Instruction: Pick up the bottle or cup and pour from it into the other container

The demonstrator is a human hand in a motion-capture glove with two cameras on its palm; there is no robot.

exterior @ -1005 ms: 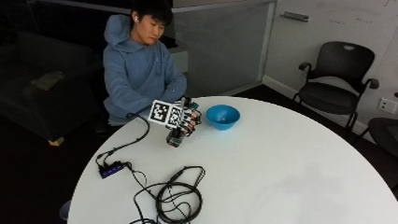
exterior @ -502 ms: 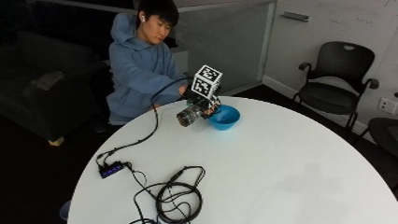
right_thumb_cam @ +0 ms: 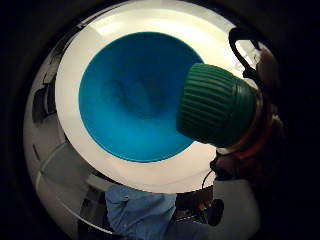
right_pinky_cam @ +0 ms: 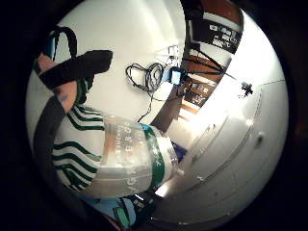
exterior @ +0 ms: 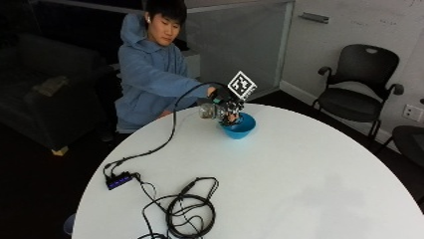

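Observation:
A blue bowl (exterior: 239, 128) stands on the round white table (exterior: 278, 179) near its far edge. My gloved right hand (exterior: 220, 107) grips a clear bottle (exterior: 211, 111) with a green-striped label and holds it tipped on its side just above the bowl's rim. In the thumb side palm view the bottle's green ribbed cap (right_thumb_cam: 214, 105) is on and hangs over the bowl's inside (right_thumb_cam: 135, 95), which looks bare. The little finger side palm view shows the bottle's clear body (right_pinky_cam: 120, 154) lying across my palm.
A coil of black cables (exterior: 189, 209) and a small black box (exterior: 119, 180) lie on the table's near left part. Black office chairs (exterior: 358, 94) stand beyond the table at the right. The person sits behind the table's far edge.
My hand has lifted the bottle off the table, carried it to the right over the bowl and tipped it sideways. The bowl has stayed in place.

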